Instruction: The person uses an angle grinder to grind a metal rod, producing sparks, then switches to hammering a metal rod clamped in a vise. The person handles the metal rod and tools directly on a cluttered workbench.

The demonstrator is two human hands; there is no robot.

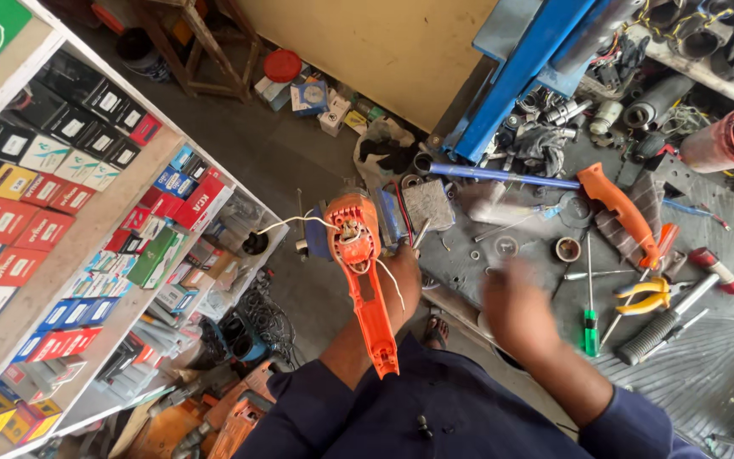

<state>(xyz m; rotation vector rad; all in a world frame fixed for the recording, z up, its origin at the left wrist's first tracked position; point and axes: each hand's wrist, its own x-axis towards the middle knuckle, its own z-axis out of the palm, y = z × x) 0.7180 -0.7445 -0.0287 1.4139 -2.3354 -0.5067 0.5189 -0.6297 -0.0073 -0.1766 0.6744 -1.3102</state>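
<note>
My left hand (403, 280) grips an orange power-tool body (361, 270), its casing open with white wires (299, 223) trailing out of it. The tool is held off the left edge of the workbench, its handle end pointing back toward me. My right hand (516, 304) is blurred over the bench, fingers spread, with nothing seen in it. It hovers near a small round ring part (567, 249) and a green-handled screwdriver (590, 310). The matching orange casing half (620, 210) lies on the bench farther right.
The grey metal workbench (724, 357) carries yellow-handled pliers (649, 295), a knurled metal tool (663, 323), a red cylinder (731, 138) and a blue metal frame (520, 72). Shelves of small coloured boxes (61, 212) stand at left. More orange tools (239, 416) lie below.
</note>
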